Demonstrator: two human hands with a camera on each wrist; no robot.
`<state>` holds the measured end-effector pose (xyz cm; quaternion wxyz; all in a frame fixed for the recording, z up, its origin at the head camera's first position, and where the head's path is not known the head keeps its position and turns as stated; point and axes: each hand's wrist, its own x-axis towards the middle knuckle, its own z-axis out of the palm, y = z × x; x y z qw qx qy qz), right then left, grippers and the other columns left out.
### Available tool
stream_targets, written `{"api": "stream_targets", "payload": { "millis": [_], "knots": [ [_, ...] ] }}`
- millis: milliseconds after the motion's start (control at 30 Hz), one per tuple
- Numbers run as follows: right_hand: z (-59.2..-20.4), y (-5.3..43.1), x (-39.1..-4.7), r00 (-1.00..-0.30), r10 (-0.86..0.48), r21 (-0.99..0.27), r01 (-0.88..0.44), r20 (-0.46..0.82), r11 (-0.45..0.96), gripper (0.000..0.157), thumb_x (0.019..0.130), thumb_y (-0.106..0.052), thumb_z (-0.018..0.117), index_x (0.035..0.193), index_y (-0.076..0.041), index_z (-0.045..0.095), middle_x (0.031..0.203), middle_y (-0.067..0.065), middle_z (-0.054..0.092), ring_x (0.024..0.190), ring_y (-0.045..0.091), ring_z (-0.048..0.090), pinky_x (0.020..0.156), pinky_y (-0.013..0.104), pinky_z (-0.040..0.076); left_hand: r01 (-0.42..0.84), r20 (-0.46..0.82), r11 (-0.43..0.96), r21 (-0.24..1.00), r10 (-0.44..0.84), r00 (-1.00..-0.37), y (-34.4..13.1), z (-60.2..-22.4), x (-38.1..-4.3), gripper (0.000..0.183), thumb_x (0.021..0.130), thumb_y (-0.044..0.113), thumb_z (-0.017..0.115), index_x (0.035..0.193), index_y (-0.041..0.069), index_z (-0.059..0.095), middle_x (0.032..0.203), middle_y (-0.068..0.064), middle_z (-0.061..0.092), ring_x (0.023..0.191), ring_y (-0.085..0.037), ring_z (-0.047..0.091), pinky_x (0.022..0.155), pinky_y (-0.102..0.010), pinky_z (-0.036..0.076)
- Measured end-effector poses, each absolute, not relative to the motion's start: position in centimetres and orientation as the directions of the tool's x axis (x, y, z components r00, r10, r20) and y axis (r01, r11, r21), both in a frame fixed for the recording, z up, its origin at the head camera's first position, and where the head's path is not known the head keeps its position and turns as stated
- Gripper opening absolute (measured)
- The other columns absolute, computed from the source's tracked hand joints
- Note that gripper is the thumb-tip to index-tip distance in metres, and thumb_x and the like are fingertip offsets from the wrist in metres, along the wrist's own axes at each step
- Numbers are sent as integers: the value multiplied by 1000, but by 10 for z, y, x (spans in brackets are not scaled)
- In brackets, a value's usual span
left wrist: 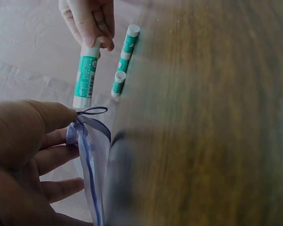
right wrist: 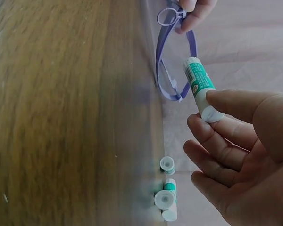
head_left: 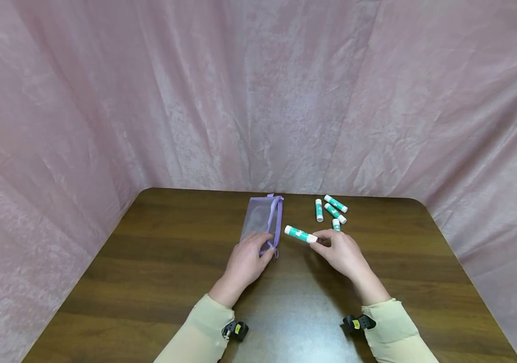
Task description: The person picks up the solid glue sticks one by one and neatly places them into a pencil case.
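Note:
A purple mesh zipper pouch (head_left: 258,214) lies on the table, its zipper side spread into a loop in the right wrist view. My left hand (head_left: 248,257) pinches the pouch's near corner between thumb and fingers, beside the small ring on its zipper end. In my right hand (head_left: 342,252), thumb and fingers pinch a green-and-white glue stick (right wrist: 199,84) by one white end. Its other end points left at the pouch's opening, a short way off in the head view. Close beyond the right hand, a glue stick (head_left: 336,224) is partly hidden by the fingers.
More glue sticks lie toward the back of the table, one standing apart (head_left: 319,210) and two side by side, the nearer glue stick (head_left: 335,213) slanting. The brown wooden table (head_left: 158,262) ends at a pink curtain (head_left: 258,101) behind it.

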<state>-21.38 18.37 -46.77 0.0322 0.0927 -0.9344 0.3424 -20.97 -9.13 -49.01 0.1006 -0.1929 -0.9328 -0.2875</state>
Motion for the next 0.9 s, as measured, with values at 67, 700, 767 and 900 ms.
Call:
{"api": "stream_targets", "payload": {
  "millis": [67, 700, 767, 900],
  "knots": [
    [-467, 182, -214, -981, -153, -627, -194, 120, 754, 18, 101, -26, 82, 115, -15, 85, 103, -3, 79, 97, 23, 70, 85, 45, 53, 414, 297, 760, 501, 299, -907, -91, -488, -209, 33, 105, 21, 78, 135, 7, 76, 136, -14, 76, 141, -49, 60, 114, -65, 48],
    [-469, 154, -221, -982, -170, -587, -189, 87, 787, 22, 100, -30, 82, 115, -14, 85, 102, -2, 76, 86, 19, 64, 79, 44, 53, 386, 285, 762, 520, 271, -919, -89, -489, -205, 40, 105, 21, 78, 141, 7, 74, 146, -13, 71, 145, -48, 56, 114, -69, 46],
    [-469, 151, -222, -982, -171, -581, -189, 87, 791, 22, 100, -30, 83, 115, -14, 85, 101, -2, 76, 86, 19, 64, 78, 44, 53, 374, 273, 766, 523, 265, -925, -89, -489, -205, 41, 105, 21, 78, 143, 8, 74, 148, -11, 70, 146, -47, 56, 114, -71, 45],
    [-470, 146, -222, -981, -175, -579, -190, 82, 793, 21, 99, -30, 84, 114, -15, 85, 100, -2, 76, 85, 19, 63, 77, 43, 53, 345, 245, 777, 526, 250, -937, -90, -490, -204, 43, 105, 24, 77, 146, 11, 73, 150, -6, 69, 149, -41, 55, 110, -81, 40]
  ]
}}
